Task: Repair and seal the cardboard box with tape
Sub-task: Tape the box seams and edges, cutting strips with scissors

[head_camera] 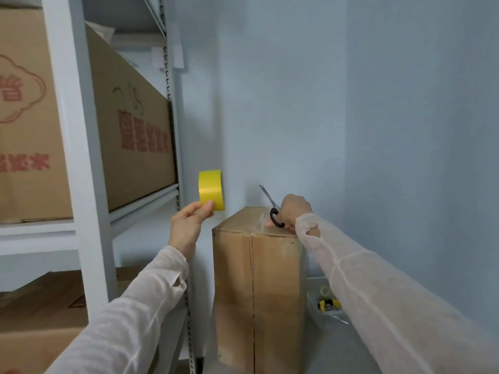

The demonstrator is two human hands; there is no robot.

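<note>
A tall brown cardboard box (256,287) stands upright on the floor against the blue wall, with a seam running down its front face and shiny clear tape across its top. My left hand (186,225) holds a yellow roll of tape (212,189) in the air to the left of the box top, pinching its lower edge. Over the box's top right edge, my right hand (293,210) grips black-handled scissors (272,209) whose blades point up and left. The fingers of that hand touch the box top.
A grey metal shelf rack (89,168) stands at the left with large printed cartons (135,125) on its shelves. Behind the box on the right, a clear bag (328,300) on the floor holds a small tape roll and a yellow-handled tool. Blue walls close the corner.
</note>
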